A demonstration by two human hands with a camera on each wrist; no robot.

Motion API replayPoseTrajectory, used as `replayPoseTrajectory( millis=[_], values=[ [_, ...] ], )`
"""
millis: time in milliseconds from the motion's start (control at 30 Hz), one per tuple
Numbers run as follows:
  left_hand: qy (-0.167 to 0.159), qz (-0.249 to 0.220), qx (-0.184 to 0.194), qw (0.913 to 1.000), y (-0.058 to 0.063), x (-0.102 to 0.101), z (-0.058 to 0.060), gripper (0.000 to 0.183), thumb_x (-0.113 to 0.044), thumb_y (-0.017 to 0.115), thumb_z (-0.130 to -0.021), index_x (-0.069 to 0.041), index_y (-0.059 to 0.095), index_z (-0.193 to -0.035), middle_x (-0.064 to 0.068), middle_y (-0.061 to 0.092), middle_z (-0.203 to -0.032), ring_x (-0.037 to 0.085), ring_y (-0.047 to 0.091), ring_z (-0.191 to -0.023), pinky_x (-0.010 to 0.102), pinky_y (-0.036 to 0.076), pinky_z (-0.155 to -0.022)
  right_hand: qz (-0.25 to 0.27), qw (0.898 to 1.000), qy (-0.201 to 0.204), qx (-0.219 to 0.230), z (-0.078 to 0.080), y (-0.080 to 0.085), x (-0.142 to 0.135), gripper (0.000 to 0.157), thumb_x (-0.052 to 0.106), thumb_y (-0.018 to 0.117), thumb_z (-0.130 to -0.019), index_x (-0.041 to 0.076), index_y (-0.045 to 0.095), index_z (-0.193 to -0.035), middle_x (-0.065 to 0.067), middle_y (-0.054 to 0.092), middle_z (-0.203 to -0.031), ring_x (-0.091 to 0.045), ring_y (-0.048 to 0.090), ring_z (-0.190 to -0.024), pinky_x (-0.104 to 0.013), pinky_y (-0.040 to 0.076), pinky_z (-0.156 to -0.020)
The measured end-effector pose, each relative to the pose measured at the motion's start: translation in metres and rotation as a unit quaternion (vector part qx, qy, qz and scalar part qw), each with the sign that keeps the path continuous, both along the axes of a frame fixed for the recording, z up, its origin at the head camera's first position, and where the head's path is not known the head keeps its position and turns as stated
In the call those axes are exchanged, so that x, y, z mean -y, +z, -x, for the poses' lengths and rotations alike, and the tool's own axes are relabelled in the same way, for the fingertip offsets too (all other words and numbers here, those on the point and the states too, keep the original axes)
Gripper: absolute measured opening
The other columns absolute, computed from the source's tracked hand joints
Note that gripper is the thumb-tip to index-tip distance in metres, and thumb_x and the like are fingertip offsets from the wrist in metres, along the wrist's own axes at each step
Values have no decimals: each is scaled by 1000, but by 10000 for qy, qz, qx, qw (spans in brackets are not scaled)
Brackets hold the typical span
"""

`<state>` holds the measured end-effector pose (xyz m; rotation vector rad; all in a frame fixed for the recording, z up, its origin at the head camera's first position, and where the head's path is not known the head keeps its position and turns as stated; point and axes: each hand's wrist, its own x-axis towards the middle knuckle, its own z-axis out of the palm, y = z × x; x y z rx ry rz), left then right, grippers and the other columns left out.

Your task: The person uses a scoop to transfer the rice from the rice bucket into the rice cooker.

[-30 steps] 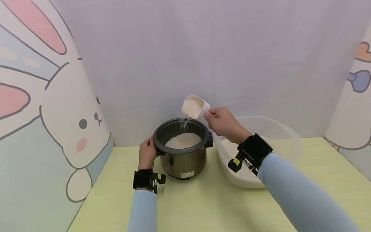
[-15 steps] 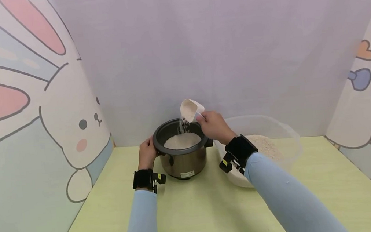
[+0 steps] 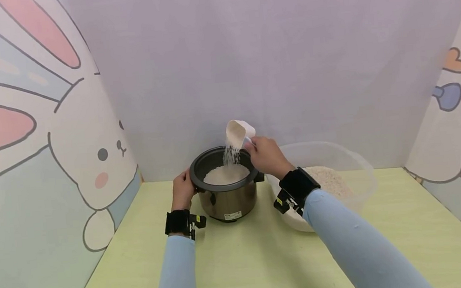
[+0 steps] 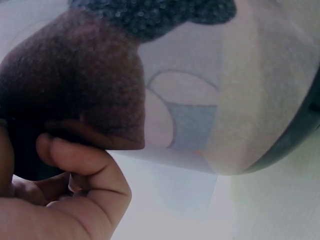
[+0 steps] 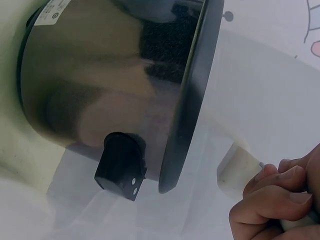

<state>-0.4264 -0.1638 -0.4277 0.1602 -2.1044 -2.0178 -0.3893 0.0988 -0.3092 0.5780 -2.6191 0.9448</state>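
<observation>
A rice cooker (image 3: 229,203), dark and glossy with a black rim, stands on the table with white rice (image 3: 223,176) inside. My left hand (image 3: 182,191) grips its left side handle; the left wrist view shows curled fingers (image 4: 85,155) round that black handle (image 4: 30,162). Above the cooker's opening, my right hand (image 3: 270,156) holds a white measuring cup (image 3: 247,128) by its short handle. The cup tips leftward, and grains stream from its lip into the pot. From the right wrist camera, the cup (image 5: 235,175) appears beside the cooker's right handle (image 5: 120,167), partly hidden by fingers.
Right of the cooker, a translucent plastic tub (image 3: 303,226) holds more rice (image 3: 328,181); my right forearm crosses in front of it. A pale curtain (image 3: 248,60) hangs behind the yellow-green table (image 3: 233,267). Cartoon-printed panels (image 3: 91,156) stand at both sides.
My right hand has shifted slightly left and tilted the measuring cup further. Less rice shows in the cup, and grains keep falling. The left hand and the cooker have stayed put.
</observation>
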Motion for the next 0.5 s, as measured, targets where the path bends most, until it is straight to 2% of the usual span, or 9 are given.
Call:
replayPoseTrajectory(
  millis=[333,500],
  values=[
    [-19,-46,-88,9999,-1,0,1,44,-35,47,-111,-2,67,-131,5,56,-83,11,60,-67,24,55,-62,-79,9995,-258,-178,-1,-3,-7,27,16,48,-110,-2,59,-93,-12,51,-75,-27,48,-66,-38,39,-65],
    [-40,-81,-85,9999,-1,0,0,42,-34,47,-111,-3,66,-133,8,60,-92,11,61,-70,24,55,-63,-96,9995,-233,-181,-1,-7,-7,26,15,47,-110,-1,57,-91,-11,50,-74,-26,47,-64,-37,39,-63]
  ],
)
